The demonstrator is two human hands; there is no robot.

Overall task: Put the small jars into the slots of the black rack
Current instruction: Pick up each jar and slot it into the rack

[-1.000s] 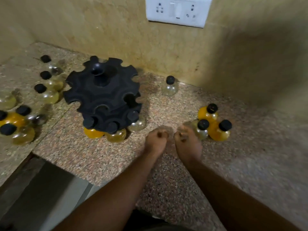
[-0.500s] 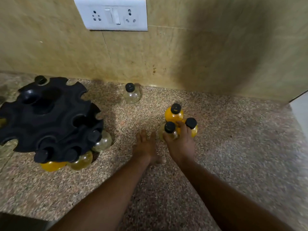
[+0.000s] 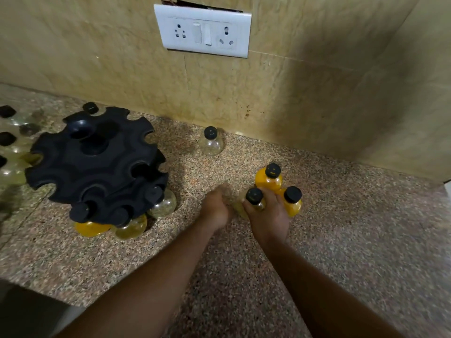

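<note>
Speckled granite counter [image 3: 341,240], beige tiled wall [image 3: 317,93], white socket plate [image 3: 205,30]

One head-worn wide-angle view looks forward and steeply down, close over the counter [image 3: 341,240] toward the wall [image 3: 317,93].

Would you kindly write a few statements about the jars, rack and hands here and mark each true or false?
1. The right hand is on the cluster of three jars. True.
2. The rack is full. False: most slots in view are empty; three jars hang at its near edge.
3. A clear jar stands alone near the wall. True.
4. The left hand holds a jar. False: it shows none, resting blurred on the counter.
5. All jar caps are white. False: they are black.
</note>
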